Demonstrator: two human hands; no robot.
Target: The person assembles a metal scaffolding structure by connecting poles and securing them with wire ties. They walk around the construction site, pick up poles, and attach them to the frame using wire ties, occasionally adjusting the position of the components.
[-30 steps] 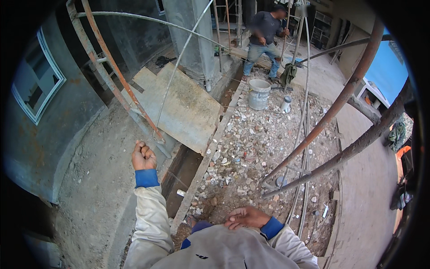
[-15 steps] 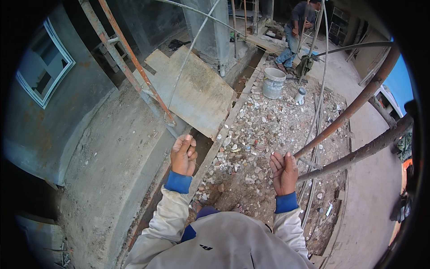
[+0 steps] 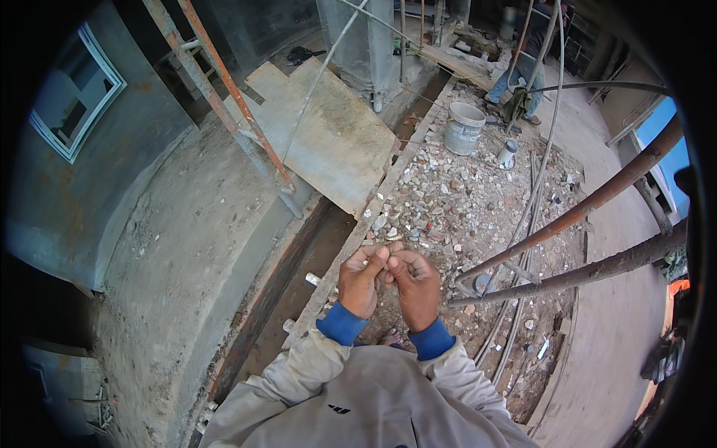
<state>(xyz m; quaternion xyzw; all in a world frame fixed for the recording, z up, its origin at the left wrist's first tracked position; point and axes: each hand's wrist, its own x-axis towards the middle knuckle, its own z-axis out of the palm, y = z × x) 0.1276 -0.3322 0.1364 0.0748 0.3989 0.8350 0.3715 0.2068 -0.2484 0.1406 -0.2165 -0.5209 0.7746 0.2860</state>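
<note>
In front of my chest, above the rubble, both hands meet at their fingertips. My left hand (image 3: 360,284) is closed in a pinch, thumb against the bent fingers. Against it, my right hand (image 3: 417,290) is pinched too, its thumb pointing toward the left thumb. Whatever lies between the fingertips is hidden or too thin to make out. Below and beyond the hands spreads broken stone rubble (image 3: 426,201), bordered on the left by a narrow trench (image 3: 317,243).
A large board (image 3: 328,134) lies across the trench. Rusty poles (image 3: 582,201) slant in from the right, and scaffold tubes (image 3: 235,104) stand at left. Farther off are a white bucket (image 3: 464,131), a small can (image 3: 507,153) and another person (image 3: 526,67).
My hands were wide apart, each pinched; now they have come together at the fingertips. The view has shifted slightly, and the other person has changed posture, moving a little to the right.
</note>
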